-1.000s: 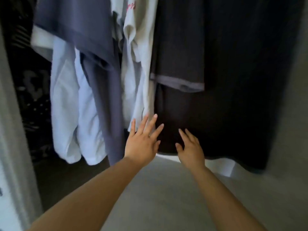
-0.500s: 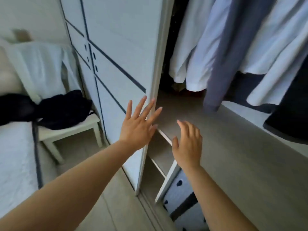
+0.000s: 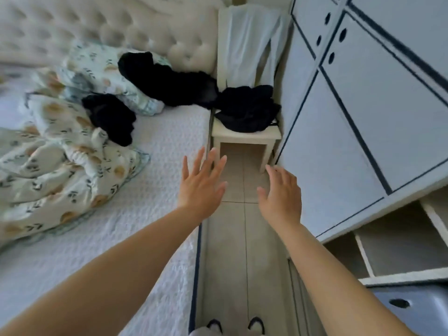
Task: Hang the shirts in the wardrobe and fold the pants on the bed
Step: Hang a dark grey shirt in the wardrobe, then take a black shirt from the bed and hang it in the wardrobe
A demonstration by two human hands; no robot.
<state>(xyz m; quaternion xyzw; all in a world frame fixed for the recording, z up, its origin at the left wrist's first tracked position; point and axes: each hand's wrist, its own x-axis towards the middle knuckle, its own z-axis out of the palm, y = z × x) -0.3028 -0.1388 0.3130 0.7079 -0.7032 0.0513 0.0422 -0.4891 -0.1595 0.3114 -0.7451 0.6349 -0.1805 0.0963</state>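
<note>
Head view: nothing held
Left hand splayed, right hand relaxed; black clothes on chair at twelve o'clock; wardrobe at two.

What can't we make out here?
Head view:
Black clothes on the bed and black pile on the chair: crumpled, shirts or pants unclear.
White garment on the chair back: draped, type unclear.
Wardrobe inside: mostly cut off by right edge.
Feet: cut by bottom edge.
</note>
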